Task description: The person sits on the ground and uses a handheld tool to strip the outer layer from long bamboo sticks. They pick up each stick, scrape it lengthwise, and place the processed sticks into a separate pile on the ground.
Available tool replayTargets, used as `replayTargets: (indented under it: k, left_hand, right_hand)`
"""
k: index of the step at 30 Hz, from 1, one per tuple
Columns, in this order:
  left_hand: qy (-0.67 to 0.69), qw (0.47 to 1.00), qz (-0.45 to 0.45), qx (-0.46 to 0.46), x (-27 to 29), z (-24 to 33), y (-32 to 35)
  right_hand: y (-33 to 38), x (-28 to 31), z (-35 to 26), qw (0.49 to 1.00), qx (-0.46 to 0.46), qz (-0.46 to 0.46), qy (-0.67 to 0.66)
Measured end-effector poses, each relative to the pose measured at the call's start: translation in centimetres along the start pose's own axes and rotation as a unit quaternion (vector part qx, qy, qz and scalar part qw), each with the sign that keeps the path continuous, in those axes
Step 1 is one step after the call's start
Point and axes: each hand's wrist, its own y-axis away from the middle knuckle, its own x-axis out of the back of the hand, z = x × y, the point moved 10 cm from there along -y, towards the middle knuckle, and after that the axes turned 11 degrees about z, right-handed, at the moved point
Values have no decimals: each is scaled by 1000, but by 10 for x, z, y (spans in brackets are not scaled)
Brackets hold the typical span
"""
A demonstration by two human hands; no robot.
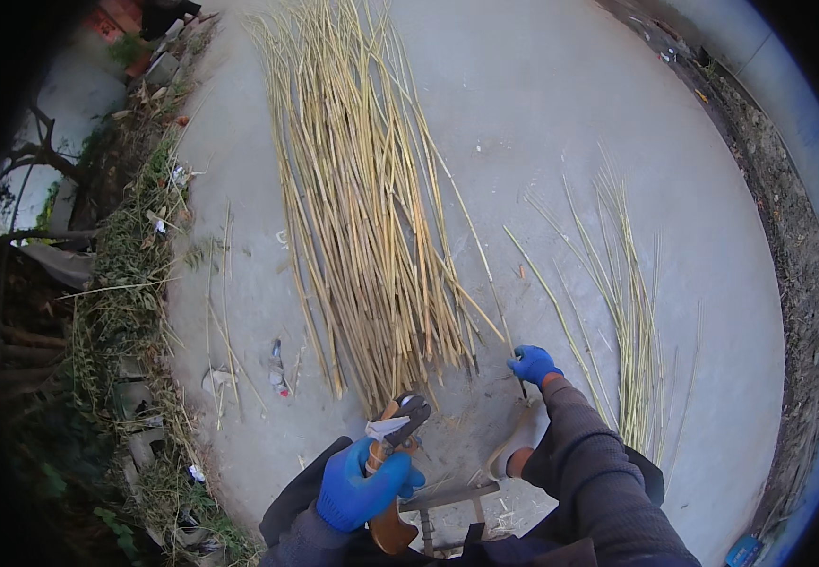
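Observation:
My left hand (357, 484), in a blue glove, is closed around orange-handled pruning shears (392, 531). Their dark head points up and away, and something white is wrapped near the handles. Further right, my right hand (532, 364), also gloved in blue, grips the near end of a long thin cane stalk (485, 265). That stalk slants up and left along the edge of a large pile of yellow-brown canes (357, 198). The pile lies lengthwise on the concrete, its thicker ends toward me.
Thinner greenish stalks (631, 331) lie in a loose bunch on the right. Grass and debris (135, 293) line the concrete's left edge. A wooden stool or frame (452, 501) is between my legs, beside my shoe (515, 444). A soil strip (787, 246) borders the right side.

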Motion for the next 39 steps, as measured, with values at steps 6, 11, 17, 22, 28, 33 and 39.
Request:
replayTargets:
  k: [6, 11, 17, 22, 28, 33, 39]
  left_hand:
    - [36, 995, 48, -76, 18, 3, 4]
    - [85, 980, 81, -161, 43, 6, 3]
    - [125, 971, 79, -189, 67, -10, 5]
    - [137, 970, 77, -187, 74, -23, 9]
    - [102, 975, -16, -196, 36, -26, 76]
    - [-8, 970, -196, -141, -20, -60, 175]
    - [-91, 960, -246, -94, -48, -94, 231]
  right_hand:
    - [40, 121, -181, 936, 66, -127, -320]
    - [143, 195, -234, 923, 65, -109, -364]
    - [354, 251, -248, 895, 430, 17, -117]
    - [440, 238, -193, 873, 25, -89, -480]
    - [465, 227, -217, 805, 50, -147, -573]
    - [418, 258, -250, 837, 225, -53, -497]
    - [395, 269, -277, 812, 236, 8, -534]
